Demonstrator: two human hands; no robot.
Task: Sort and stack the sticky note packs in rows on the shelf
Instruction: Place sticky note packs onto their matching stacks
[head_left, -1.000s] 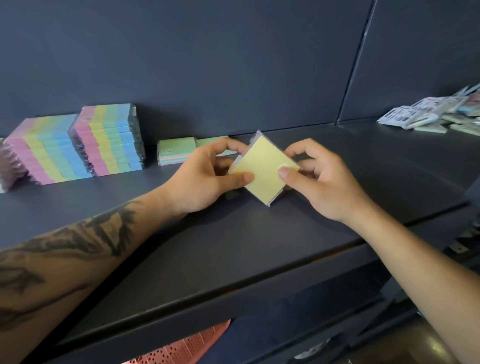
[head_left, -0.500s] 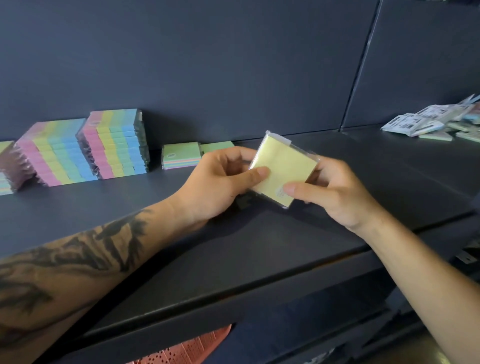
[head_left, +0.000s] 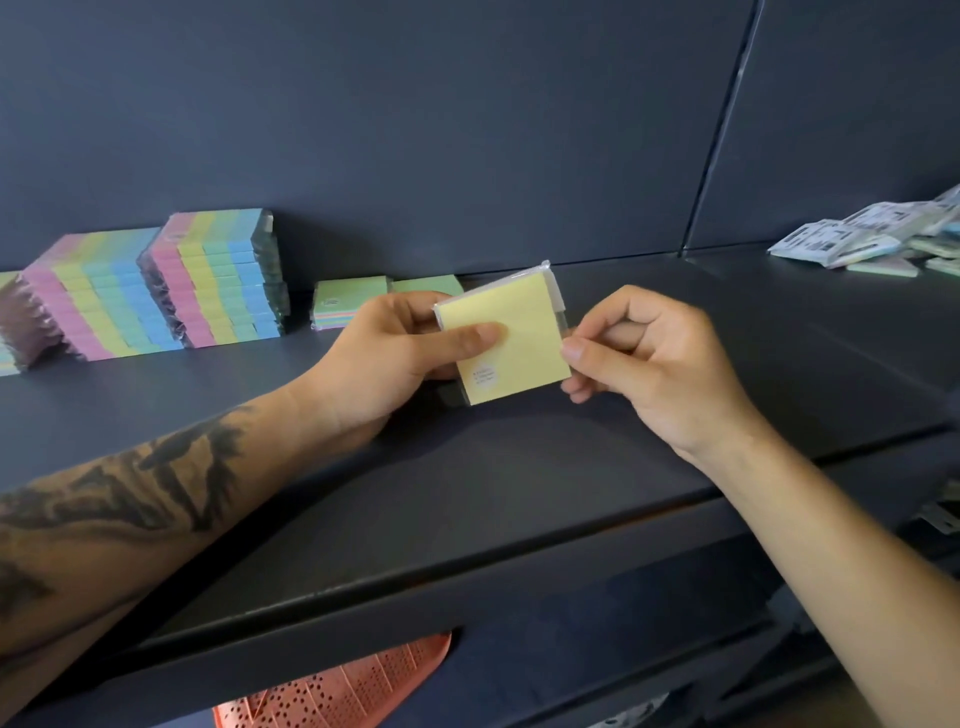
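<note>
Two hands share one yellow sticky note pack (head_left: 511, 338) above the dark shelf (head_left: 519, 467): left hand (head_left: 395, 358) grips it, thumb across its face, while right hand (head_left: 644, 364) pinches its right edge with curled fingers (head_left: 576, 347). Just behind the left fingers lie green packs (head_left: 350, 301); farther left, rainbow stacks (head_left: 218, 278); far right, loose packs (head_left: 872, 241).

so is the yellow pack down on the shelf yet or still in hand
In hand: the yellow pack is tilted above the shelf, left hand and right hand pinching its edges.
</note>
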